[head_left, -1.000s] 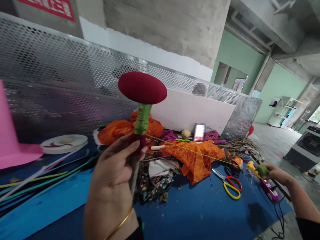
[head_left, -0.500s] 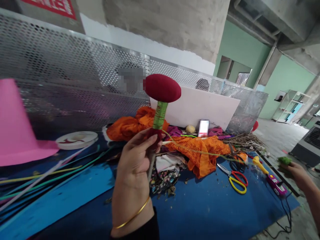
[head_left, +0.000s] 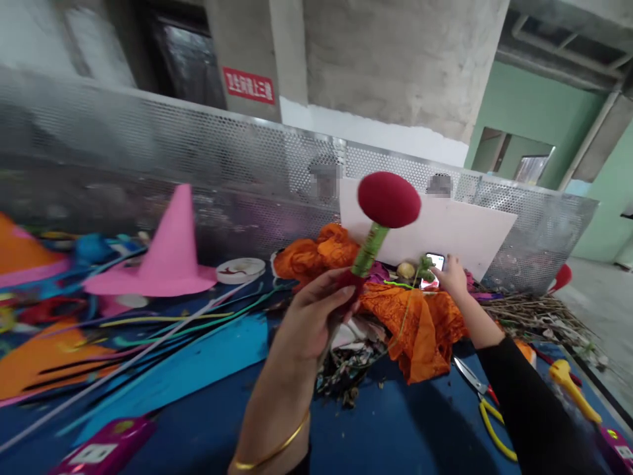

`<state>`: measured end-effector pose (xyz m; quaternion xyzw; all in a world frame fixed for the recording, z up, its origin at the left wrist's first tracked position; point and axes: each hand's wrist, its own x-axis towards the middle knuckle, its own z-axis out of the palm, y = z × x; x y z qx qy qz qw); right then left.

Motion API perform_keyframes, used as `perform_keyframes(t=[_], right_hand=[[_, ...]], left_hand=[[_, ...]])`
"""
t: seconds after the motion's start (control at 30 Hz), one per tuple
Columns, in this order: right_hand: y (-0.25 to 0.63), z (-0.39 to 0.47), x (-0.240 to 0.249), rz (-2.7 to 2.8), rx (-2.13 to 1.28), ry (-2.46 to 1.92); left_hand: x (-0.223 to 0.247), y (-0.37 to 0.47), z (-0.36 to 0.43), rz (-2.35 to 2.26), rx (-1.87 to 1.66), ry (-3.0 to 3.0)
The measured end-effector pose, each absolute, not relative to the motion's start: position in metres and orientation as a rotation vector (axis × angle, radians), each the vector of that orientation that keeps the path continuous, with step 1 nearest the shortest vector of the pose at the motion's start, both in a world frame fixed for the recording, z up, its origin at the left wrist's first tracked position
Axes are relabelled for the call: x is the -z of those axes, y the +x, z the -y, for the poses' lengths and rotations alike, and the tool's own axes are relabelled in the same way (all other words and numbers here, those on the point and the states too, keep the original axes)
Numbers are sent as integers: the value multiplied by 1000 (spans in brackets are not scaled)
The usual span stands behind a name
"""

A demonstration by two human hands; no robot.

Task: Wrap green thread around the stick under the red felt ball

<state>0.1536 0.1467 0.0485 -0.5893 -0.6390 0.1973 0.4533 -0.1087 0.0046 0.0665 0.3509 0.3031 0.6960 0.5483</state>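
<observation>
My left hand (head_left: 314, 313) is closed around a mallet-like stick, its dark red oval head (head_left: 389, 200) pointing up. Below that head is a light green wrapped band (head_left: 370, 251), then a dark red part at my fingers. My right hand (head_left: 452, 277) reaches across to the phone (head_left: 435, 260), which is propped against the white board. At its fingers is a small green bundle (head_left: 426, 268), apparently yarn, from which a thin green strand runs down in a loop. Crumpled orange cloth (head_left: 415, 326) lies beneath both hands.
A pink cone hat (head_left: 171, 244) and a white round dish (head_left: 241, 270) stand at left, near coloured strips. Scissors (head_left: 487, 402), a yellow glue gun (head_left: 573, 389) and dry twigs (head_left: 534, 313) lie at right. A perforated metal screen (head_left: 227, 171) runs behind.
My right hand has come in from the far right, with the green bundle, to the phone. The view has swung left. My left hand keeps hold of the red-headed stick, which now tilts more.
</observation>
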Motion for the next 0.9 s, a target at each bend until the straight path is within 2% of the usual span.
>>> perform_keyframes(t=[0.13,0.2,0.27,0.33,0.4,0.6,0.73,0.9], right_hand=[[155,-89,-31,1637,-394,-1116],[156,-52,-21,1662,-621,-851],[152,-21,-16,1593,-1004,-664],[146,-2,-14,1502,-1279,-580],[139,6,-13,1430,-1407,-557],[139,0,1,1543,-1327,-612],[158,-12,3,1565,-1156,-689],[176,-9,-12,1265,-881,-486]], left_hand=[[-60,-72,-5,-720,-1485,918],[-56,-53,-1,-687,-1322,955],[-54,-36,5,-614,-1189,968],[-53,-24,11,-537,-1106,974],[-52,-18,15,-475,-1072,976],[-49,-18,12,-414,-1087,962],[-46,-18,5,-457,-1108,955],[-39,-14,-2,-586,-1168,936]])
